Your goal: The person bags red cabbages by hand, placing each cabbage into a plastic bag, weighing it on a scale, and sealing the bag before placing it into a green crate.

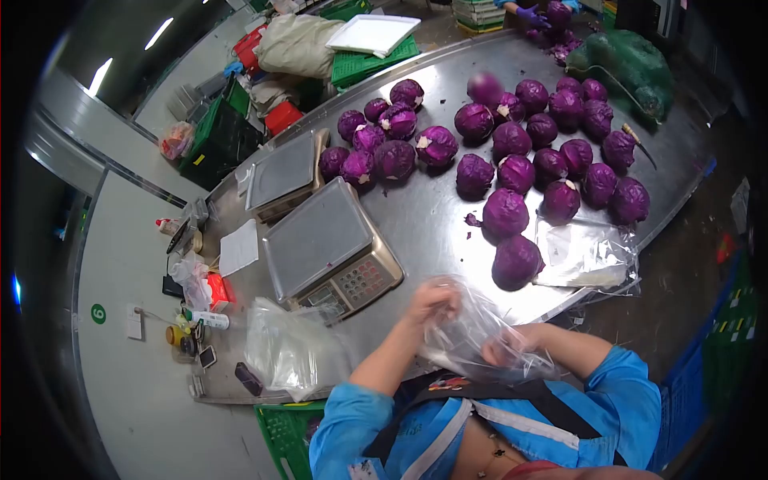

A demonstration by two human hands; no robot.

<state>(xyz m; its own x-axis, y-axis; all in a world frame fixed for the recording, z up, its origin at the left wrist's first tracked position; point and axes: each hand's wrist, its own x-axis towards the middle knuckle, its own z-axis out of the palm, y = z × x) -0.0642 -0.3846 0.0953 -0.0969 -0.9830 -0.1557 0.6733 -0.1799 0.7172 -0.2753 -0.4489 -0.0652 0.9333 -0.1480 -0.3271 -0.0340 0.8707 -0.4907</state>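
A clear plastic bag (472, 320) is stretched between my two hands above the table's near edge. My left hand (437, 302) is closed on the bag's upper left part, fingers bent inward. Lower and to the right, my right hand (512, 346) grips the bag too, with its fingers partly seen through the film. Nothing shows inside the bag. Just beyond my hands lies a purple cabbage (516, 262). A flat stack of clear bags (584, 254) lies right of that cabbage.
Many purple cabbages (510, 140) spread over the metal table (424, 208). Two weighing scales (316, 240) stand left, near more plastic bags (288, 348). A knife (640, 146) lies at the right and a green net sack (628, 68) at the far right. Another person's gloved hand (532, 16) works at the far end.
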